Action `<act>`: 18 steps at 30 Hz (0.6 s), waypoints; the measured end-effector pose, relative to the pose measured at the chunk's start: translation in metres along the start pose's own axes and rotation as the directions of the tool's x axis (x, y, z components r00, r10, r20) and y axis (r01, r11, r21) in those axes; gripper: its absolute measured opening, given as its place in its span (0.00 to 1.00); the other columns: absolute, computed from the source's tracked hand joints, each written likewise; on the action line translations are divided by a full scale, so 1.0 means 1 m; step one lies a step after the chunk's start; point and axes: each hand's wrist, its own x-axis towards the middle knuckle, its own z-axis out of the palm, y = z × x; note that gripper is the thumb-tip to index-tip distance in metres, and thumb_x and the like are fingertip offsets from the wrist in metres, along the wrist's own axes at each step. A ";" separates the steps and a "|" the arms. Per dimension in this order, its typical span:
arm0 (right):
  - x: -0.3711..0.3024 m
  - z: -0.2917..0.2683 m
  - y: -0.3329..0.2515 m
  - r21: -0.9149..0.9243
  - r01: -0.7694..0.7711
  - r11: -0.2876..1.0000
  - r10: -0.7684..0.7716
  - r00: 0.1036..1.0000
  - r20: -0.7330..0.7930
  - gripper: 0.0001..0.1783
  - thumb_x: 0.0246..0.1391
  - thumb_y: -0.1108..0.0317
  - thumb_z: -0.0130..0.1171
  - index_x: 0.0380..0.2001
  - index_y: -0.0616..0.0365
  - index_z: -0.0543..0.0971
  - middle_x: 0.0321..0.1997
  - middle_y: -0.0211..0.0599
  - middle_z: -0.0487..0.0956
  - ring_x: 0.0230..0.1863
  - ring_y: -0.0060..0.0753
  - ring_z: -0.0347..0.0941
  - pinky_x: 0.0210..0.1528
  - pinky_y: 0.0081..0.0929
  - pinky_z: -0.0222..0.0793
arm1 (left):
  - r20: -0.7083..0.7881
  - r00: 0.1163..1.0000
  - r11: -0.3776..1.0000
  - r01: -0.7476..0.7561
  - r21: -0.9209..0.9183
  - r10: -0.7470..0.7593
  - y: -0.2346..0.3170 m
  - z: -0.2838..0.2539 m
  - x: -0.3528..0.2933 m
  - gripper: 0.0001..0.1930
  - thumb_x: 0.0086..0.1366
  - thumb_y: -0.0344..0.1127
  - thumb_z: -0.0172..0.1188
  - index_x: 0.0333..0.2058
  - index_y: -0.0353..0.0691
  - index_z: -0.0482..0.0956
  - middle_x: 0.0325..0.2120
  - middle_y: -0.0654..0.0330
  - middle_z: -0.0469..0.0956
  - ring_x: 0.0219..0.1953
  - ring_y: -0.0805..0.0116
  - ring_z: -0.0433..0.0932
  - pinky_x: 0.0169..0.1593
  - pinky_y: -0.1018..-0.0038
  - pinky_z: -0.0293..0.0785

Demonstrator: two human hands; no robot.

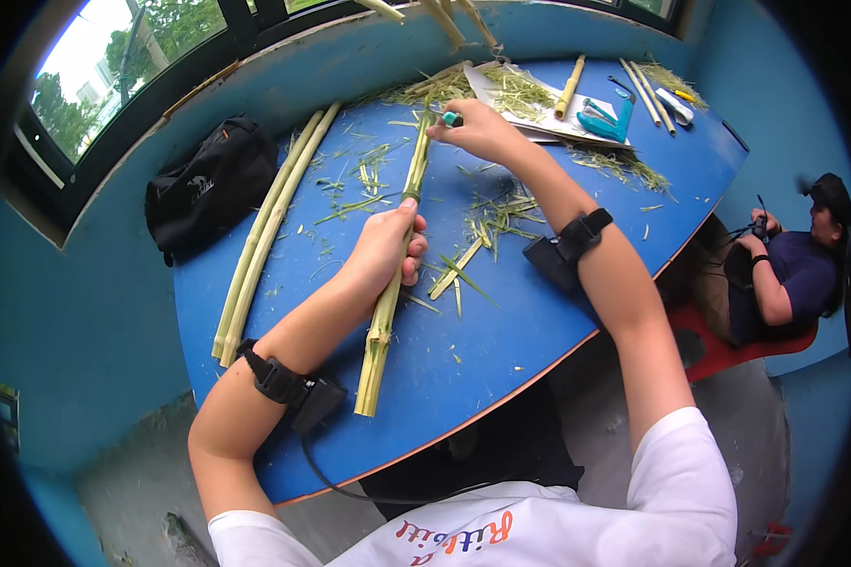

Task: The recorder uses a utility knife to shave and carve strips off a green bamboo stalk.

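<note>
A yellow-green bamboo stalk [376, 345] lies slanted over the blue table, its near end close to the front edge. My left hand [385, 248] is wrapped round its middle, thumb along the top. Close to the stalk's far end, the fingers of my right hand [487, 130] are closed on a small tool with a teal handle [453, 119]; its working end is too small to make out. Green shavings [501, 215] and a split strip of bamboo [457, 268] are scattered to the right of the stalk.
Two long stalks [272, 231] lie at the left, beside a black bag [216, 184]. Papers [541, 115] with shavings, a teal tool [607, 120], a short stalk [569, 87] and thin sticks [645, 94] occupy the back right. A seated person [792, 269] is at the right.
</note>
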 end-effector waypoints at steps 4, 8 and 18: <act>-0.003 0.002 -0.001 0.097 0.172 0.980 -0.152 0.971 -0.185 0.23 0.45 0.51 0.58 0.34 0.60 0.75 0.27 0.46 0.75 0.33 0.38 0.73 0.36 0.35 0.63 | 0.038 0.998 0.998 -0.058 0.029 0.057 0.002 0.004 -0.006 0.15 0.64 0.48 0.44 0.28 0.41 0.64 0.14 0.69 0.62 0.10 0.82 0.59 0.15 0.84 0.58; -0.008 -0.001 -0.001 -0.034 0.148 0.988 -0.151 0.940 -0.305 0.19 0.49 0.52 0.55 0.33 0.58 0.77 0.22 0.43 0.74 0.27 0.39 0.72 0.31 0.32 0.64 | 0.044 0.998 0.998 -0.056 0.040 0.055 0.001 0.004 -0.010 0.13 0.63 0.46 0.46 0.28 0.42 0.65 0.14 0.69 0.62 0.10 0.83 0.59 0.14 0.85 0.55; -0.004 -0.025 0.013 0.894 0.097 0.438 0.264 0.936 -0.231 0.10 0.51 0.66 0.55 0.25 0.62 0.76 0.13 0.24 0.69 0.14 0.15 0.61 0.17 0.17 0.55 | 0.178 0.983 0.999 -0.048 -0.023 0.051 0.003 0.012 -0.015 0.15 0.63 0.49 0.45 0.26 0.44 0.63 0.10 0.72 0.55 0.08 0.83 0.54 0.12 0.84 0.47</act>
